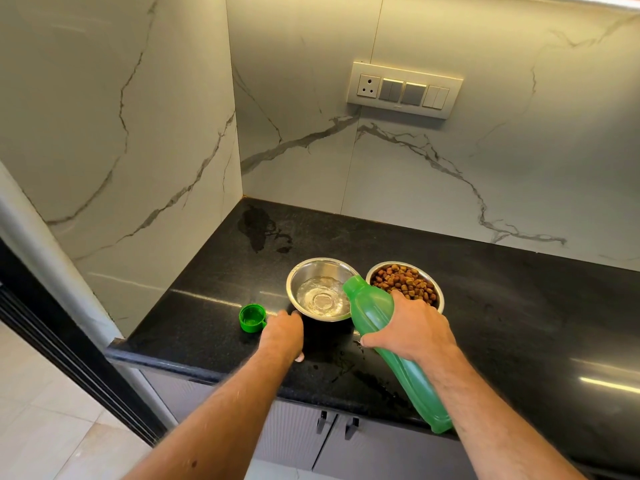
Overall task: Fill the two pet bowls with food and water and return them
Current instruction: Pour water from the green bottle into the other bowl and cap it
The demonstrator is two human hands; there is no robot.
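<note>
Two steel pet bowls stand side by side on the black counter (485, 306). The left bowl (311, 271) holds rippling water. The right bowl (438, 292) is full of brown kibble. My right hand (412, 327) grips a green plastic bottle (372, 306), tilted with its open mouth over the left bowl's right rim. My left hand (282, 334) rests on the counter just left of the water bowl, fingers pointing toward its side. The bottle's green cap (252, 317) lies open side up to the left of that hand.
Water patches lie on the counter in the back left corner (258, 230) and near the front edge (346, 368). Marble walls close the left and back. A switch plate (403, 89) is on the back wall. Cabinet doors with handles (337, 426) sit below.
</note>
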